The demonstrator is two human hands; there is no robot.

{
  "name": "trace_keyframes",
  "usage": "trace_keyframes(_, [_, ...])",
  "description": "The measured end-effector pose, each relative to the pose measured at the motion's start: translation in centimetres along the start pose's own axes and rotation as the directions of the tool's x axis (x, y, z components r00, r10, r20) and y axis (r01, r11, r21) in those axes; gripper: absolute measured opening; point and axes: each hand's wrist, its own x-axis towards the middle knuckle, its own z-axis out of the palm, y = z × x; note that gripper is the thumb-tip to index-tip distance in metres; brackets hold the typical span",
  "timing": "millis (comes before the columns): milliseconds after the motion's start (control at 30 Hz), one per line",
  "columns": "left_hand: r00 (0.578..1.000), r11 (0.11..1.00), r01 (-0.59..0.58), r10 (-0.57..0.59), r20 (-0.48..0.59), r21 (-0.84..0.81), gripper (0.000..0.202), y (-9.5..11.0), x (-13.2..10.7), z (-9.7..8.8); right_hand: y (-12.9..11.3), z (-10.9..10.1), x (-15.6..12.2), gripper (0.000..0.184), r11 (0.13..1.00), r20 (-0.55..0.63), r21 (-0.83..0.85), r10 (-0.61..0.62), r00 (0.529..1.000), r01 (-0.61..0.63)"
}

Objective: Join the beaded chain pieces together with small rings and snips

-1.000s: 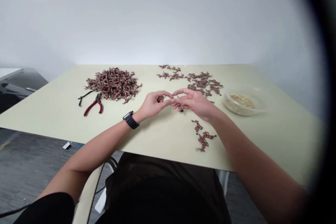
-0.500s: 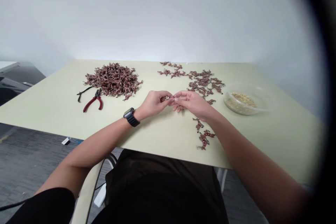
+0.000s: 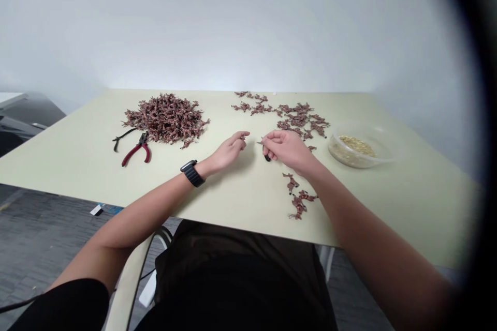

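Observation:
My left hand [image 3: 229,151], with a dark watch [image 3: 193,172] on its wrist, hovers over the middle of the table. Its thumb and fingers are closed around something tiny and shiny that I cannot make out. Facing it, a short gap to the right, my right hand [image 3: 286,149] is closed on a small tool with a thin pointed tip and a black end [image 3: 267,158]. Most of that tool is hidden by the fingers. Beyond and below the right hand lie small brown animal figures [image 3: 297,118], some of them in a short group [image 3: 301,202] nearer the table edge.
A large heap of brown figures [image 3: 166,119] covers the back left of the table [image 3: 225,196]. In front of it lie red-handled pliers [image 3: 136,150] and a black tool [image 3: 123,138]. On the right stands a clear plastic bowl [image 3: 351,161] containing small gold-coloured pieces [image 3: 357,146].
My hands, whose fingertips met before, are now apart. The left has drawn back slightly to the left, and the tool's tip and black end now show at the right hand.

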Motion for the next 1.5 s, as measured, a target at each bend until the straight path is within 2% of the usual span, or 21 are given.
trace_keyframes(133, [0.999,0.994,0.006,0.000,0.053,-0.112,0.064,-1.1,0.4,0.3,0.0,0.1,0.0,0.008,1.000,-0.013,-0.020,-0.020,1.000,0.020])
trace_keyframes(167, [0.997,0.987,0.006,0.006,0.073,-0.159,0.062,-1.2,0.5,0.4,-0.1,0.2,-0.1,0.008,0.999,-0.006,-0.026,-0.028,1.000,0.028])
trace_keyframes(267, [0.993,0.967,0.044,-0.016,0.116,-0.251,0.039,-0.9,0.5,0.5,-0.3,0.7,-0.3,0.009,0.996,0.020,-0.048,-0.074,0.997,0.075])
trace_keyframes(367, [0.993,0.974,0.054,-0.029,0.115,-0.220,0.042,-0.5,0.3,0.5,-0.4,1.1,-0.4,0.012,0.988,-0.002,-0.085,-0.128,0.992,0.127])
trace_keyframes(467, [0.993,0.982,-0.009,0.031,0.117,-0.188,0.041,-0.5,0.2,0.5,-0.3,1.2,-0.5,0.014,0.971,-0.044,-0.148,-0.198,0.979,0.190])
trace_keyframes(667, [0.982,0.973,-0.037,0.078,0.173,-0.228,0.038,-0.4,0.1,0.8,-0.2,1.4,-0.8,0.013,0.906,-0.098,-0.263,-0.366,0.926,0.330])
trace_keyframes(833, [0.983,0.987,-0.046,0.072,0.167,-0.154,0.040,0.1,-0.2,0.8,-0.5,1.6,-1.1,0.016,0.870,-0.098,-0.343,-0.409,0.907,0.355])
trace_keyframes(1000, [0.985,0.996,-0.071,0.078,0.157,-0.052,0.043,0.3,-0.4,0.7,-0.8,1.6,-1.2,0.017,0.864,-0.086,-0.373,-0.396,0.914,0.339])
trace_keyframes(1333, [0.985,0.996,-0.083,0.078,0.153,0.024,0.043,0.9,-0.7,0.5,-0.9,1.5,-1.3,0.015,0.858,-0.095,-0.402,-0.388,0.917,0.321])
trace_keyframes(1500, [0.982,0.959,-0.179,0.159,0.106,0.221,0.040,1.0,-0.8,0.6,-0.8,1.9,-1.4,0.013,0.842,-0.079,-0.427,-0.399,0.913,0.331])
